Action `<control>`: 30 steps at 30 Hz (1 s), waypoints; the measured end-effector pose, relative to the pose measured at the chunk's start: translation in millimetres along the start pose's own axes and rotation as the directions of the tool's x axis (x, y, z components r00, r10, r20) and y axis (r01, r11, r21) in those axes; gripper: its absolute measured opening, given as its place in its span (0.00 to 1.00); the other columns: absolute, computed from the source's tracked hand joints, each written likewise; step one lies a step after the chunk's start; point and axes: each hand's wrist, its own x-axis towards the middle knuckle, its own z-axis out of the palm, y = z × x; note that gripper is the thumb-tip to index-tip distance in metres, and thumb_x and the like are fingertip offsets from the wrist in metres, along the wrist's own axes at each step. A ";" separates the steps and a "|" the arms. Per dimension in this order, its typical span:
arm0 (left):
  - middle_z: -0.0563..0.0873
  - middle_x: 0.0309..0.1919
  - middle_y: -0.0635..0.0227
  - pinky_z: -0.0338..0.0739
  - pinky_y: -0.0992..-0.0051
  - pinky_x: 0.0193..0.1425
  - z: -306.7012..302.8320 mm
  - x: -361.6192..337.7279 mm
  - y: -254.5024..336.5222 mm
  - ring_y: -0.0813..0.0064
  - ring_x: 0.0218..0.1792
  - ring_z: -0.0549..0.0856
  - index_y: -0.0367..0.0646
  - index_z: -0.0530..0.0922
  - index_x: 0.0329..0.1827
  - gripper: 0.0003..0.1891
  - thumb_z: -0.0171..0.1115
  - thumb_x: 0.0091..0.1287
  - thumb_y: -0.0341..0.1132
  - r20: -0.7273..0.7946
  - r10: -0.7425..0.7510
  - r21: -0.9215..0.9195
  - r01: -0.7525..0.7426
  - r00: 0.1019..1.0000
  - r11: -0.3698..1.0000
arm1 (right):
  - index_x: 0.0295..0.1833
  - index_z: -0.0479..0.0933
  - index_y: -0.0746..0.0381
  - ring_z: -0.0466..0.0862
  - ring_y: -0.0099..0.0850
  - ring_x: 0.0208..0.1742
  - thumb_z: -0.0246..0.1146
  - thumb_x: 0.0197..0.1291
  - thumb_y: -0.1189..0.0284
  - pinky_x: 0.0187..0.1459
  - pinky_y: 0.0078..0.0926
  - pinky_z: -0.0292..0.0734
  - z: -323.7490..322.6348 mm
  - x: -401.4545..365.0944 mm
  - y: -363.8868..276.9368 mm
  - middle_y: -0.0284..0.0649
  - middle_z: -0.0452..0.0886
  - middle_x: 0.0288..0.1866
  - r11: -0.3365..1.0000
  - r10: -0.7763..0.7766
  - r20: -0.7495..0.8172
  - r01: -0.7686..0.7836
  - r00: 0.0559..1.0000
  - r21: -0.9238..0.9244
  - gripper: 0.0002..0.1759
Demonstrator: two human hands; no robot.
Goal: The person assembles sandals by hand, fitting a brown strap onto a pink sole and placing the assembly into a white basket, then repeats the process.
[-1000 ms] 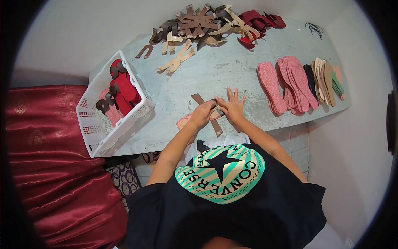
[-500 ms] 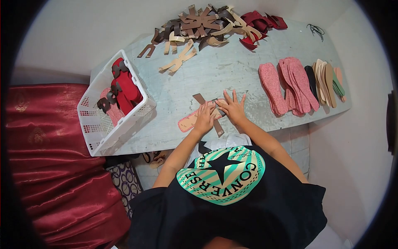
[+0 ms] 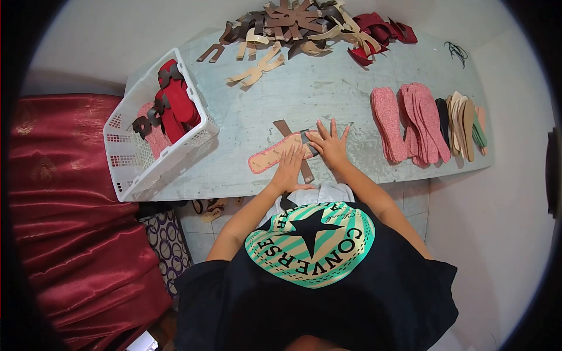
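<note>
A tan sole with a pink edge (image 3: 266,160) lies slanted on the table near its front edge. A brown strap (image 3: 282,127) crosses under it and sticks out on both sides, and a dark strap piece (image 3: 305,137) lies across the sole's right end. My left hand (image 3: 290,167) lies flat on the middle of the sole, its fingers pointing away from me. With its fingers spread, my right hand (image 3: 331,146) rests at the right end, some fingertips touching the dark strap piece.
At the left stands a white basket (image 3: 196,137) with red and pink pieces. Brown and cream straps (image 3: 293,20) and red pieces (image 3: 380,29) are heaped at the back. Pink soles (image 3: 421,123) and other soles (image 3: 462,126) lie at the right, below a black cord (image 3: 455,54).
My left hand has moved back toward me a little, showing more of the sole and the dark strap piece. The camera view has shifted slightly.
</note>
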 end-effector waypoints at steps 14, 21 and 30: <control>0.78 0.50 0.54 0.65 0.51 0.58 -12.7 10.8 -2.8 0.47 0.54 0.74 0.41 0.75 0.45 0.17 0.63 0.55 0.39 -0.114 0.036 -0.026 -0.040 0.993 0.999 | 0.59 0.69 0.30 0.50 0.49 0.72 0.53 0.60 0.54 0.60 0.75 0.30 -0.8 -1.2 -0.6 0.30 0.58 0.71 1.000 -0.009 -0.025 0.009 1.000 -0.005 0.20; 0.81 0.41 0.62 0.75 0.65 0.45 -31.1 24.4 1.8 0.59 0.42 0.80 0.40 0.77 0.40 0.11 0.61 0.57 0.34 -0.218 -0.146 -0.306 0.075 0.965 0.949 | 0.60 0.69 0.30 0.50 0.50 0.72 0.52 0.60 0.54 0.60 0.74 0.29 1.0 0.2 -0.1 0.30 0.57 0.71 1.000 -0.004 -0.007 0.004 1.000 -0.006 0.20; 0.81 0.33 0.64 0.75 0.73 0.35 -24.8 41.6 -19.1 0.66 0.31 0.81 0.39 0.81 0.35 0.08 0.66 0.53 0.31 -0.214 -0.391 -0.433 0.272 0.895 0.859 | 0.59 0.70 0.32 0.48 0.51 0.72 0.48 0.63 0.55 0.60 0.72 0.28 -1.8 1.9 -1.2 0.32 0.56 0.72 0.999 0.022 0.040 -0.024 0.999 0.043 0.19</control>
